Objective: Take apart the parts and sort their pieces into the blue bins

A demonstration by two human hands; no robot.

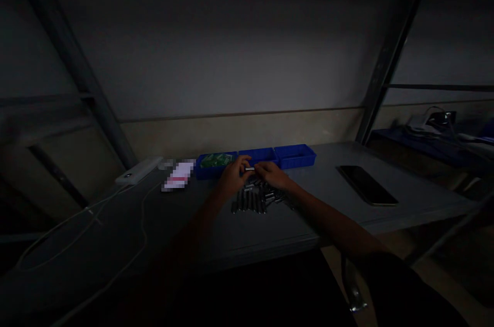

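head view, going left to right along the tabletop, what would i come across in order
White box-shaped device → pixelated bright rectangle → blue bin holding green packets → left hand → small metal piece → right hand → rightmost blue bin → dark-screened smartphone.

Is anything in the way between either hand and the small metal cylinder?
Nothing visible: the right hand grips one end of the small metal cylinder, the left hand at the other. Loose metal cylinders lie below, on the tabletop.
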